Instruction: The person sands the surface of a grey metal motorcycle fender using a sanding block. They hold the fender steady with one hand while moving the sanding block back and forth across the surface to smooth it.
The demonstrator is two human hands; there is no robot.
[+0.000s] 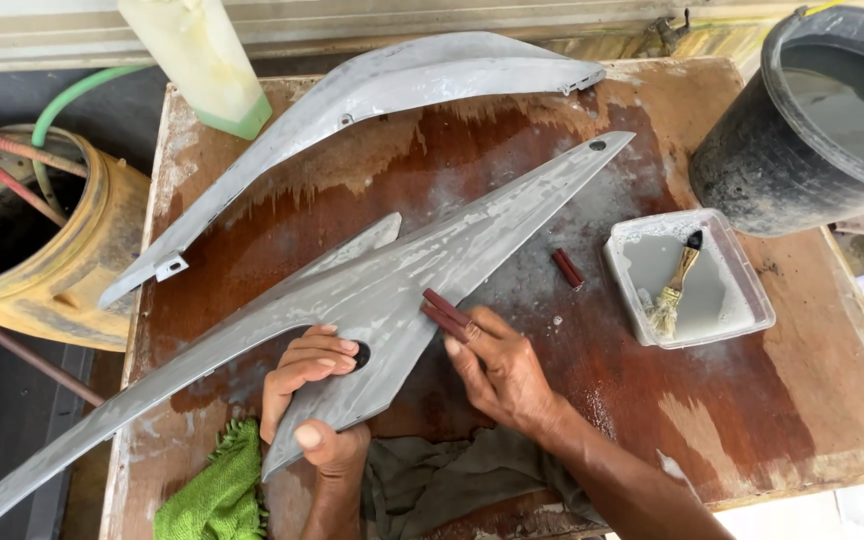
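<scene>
Yellow drum (47, 250) with hoses sits off the left edge of the counter (752, 420); green cloth (217, 490) lies at the near left corner. Long grey panel (372, 290) lies flat across the wet, streaked counter, its narrow tail overhanging the left edge.

Left hand (312, 400): grip pinches the panel's near lobe, thumb on the edge, fingers curled on top. Right hand (497, 370): fingers pressed together flat on a dark red sanding block (445, 312), which touches the panel face.

Risks:
- The slurry looks slick; a hard stroke could skid the panel, since only one pinch holds it.
- Overhanging tail could flex or tip under pressure.
- Second red piece (567, 268), tray (742, 310) with brush (674, 290) and black bucket (802, 130) stand right; a wide elbow swing might knock them. Bucket contents probably water; view unclear.
</scene>
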